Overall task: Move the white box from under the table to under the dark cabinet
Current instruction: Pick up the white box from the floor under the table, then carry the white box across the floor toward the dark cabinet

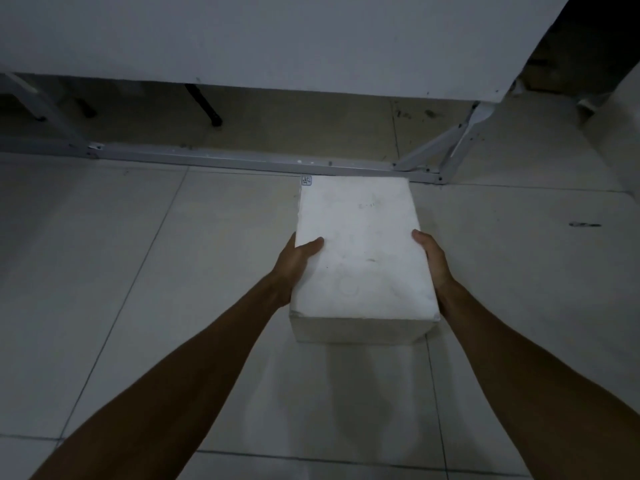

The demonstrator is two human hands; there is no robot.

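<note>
A white foam box (360,251) is in the middle of the view, in front of the table's grey floor bar (242,161). My left hand (298,265) grips its left side with the thumb on top. On the box's right side my right hand (433,261) presses in the same way. A small label sticks out at the box's far left corner. The white table top (277,39) fills the upper part of the view. No dark cabinet can be made out with certainty.
The floor is pale tile with dark seams. The table's grey metal legs and braces (460,143) stand at the right and far left. A thin black leg (204,105) stands behind the bar. A dark area (588,36) lies at the top right.
</note>
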